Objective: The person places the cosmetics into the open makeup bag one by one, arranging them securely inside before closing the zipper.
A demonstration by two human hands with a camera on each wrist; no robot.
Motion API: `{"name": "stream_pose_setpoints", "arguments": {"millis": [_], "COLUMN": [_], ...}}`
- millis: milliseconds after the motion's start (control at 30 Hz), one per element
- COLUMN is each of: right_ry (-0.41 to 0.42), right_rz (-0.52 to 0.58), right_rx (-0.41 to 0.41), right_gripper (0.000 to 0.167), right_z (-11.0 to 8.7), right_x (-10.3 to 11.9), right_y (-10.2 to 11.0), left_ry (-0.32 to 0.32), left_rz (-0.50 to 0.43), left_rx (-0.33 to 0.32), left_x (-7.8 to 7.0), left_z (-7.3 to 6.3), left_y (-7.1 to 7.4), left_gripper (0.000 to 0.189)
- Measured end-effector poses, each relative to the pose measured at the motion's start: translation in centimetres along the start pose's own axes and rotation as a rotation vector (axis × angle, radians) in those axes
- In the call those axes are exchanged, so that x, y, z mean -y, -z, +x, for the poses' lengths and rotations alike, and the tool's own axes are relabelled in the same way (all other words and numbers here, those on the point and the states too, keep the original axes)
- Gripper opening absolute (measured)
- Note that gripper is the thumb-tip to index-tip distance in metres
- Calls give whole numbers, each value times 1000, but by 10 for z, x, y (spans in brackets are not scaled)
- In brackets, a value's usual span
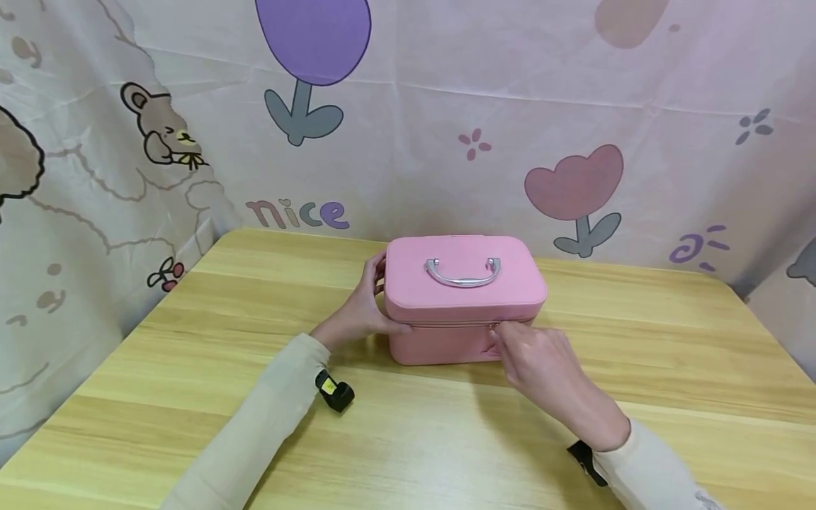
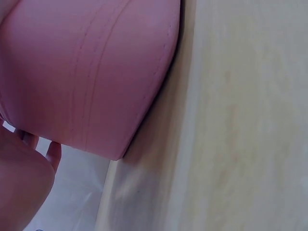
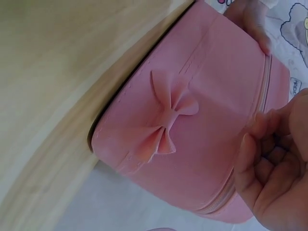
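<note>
A pink vanity case (image 1: 465,301) stands on the table with its lid down. A silver handle (image 1: 464,282) lies folded on its top, and a zipper (image 1: 446,324) runs around it below the lid. My left hand (image 1: 363,309) holds the case's left end, thumb on the front and fingers towards the back, where the left wrist view shows fingertips (image 2: 54,154) on the case. At the front right, my right hand (image 1: 535,358) pinches the zipper pull, mostly hidden by the fingers. A pink bow (image 3: 168,118) decorates the front below the zipper.
The wooden table (image 1: 408,439) extends around the case on every side. Behind it hangs a printed curtain (image 1: 408,142) with flowers and a bear, and it continues along the left side. Black wrist straps (image 1: 334,391) sit on both sleeves.
</note>
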State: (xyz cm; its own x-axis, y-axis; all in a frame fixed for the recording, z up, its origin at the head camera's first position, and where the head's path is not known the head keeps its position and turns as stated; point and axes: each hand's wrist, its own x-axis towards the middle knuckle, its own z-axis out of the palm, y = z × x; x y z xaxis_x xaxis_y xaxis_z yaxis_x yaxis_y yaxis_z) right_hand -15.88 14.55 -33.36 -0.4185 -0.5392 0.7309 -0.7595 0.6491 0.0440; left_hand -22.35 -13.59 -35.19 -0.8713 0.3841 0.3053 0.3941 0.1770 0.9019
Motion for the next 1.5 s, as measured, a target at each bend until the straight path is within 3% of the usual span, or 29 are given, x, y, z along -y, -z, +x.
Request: {"name": "stream_pose_setpoints", "arguments": {"millis": [233, 500, 933, 1167, 1500], "right_ry": [40, 31, 50, 102, 87], "right_rz": [10, 4, -4, -41, -53], "right_rx": [-13, 19, -12, 15, 26], "right_gripper": [38, 31, 37, 21, 29], "right_z": [7, 11, 13, 21, 26], "right_x": [6, 12, 13, 22, 31], "right_y": [-5, -7, -10, -17, -23], "left_ry": [3, 1, 6, -6, -12], "left_rz": [-4, -15, 0, 3, 0], "left_rx": [5, 6, 3, 1, -5], "left_x": [-1, 1, 0, 0, 1], "left_z": [-1, 0, -1, -1, -1], "left_y": [0, 0, 0, -1, -2], "left_gripper": [123, 126, 124, 124, 125]}}
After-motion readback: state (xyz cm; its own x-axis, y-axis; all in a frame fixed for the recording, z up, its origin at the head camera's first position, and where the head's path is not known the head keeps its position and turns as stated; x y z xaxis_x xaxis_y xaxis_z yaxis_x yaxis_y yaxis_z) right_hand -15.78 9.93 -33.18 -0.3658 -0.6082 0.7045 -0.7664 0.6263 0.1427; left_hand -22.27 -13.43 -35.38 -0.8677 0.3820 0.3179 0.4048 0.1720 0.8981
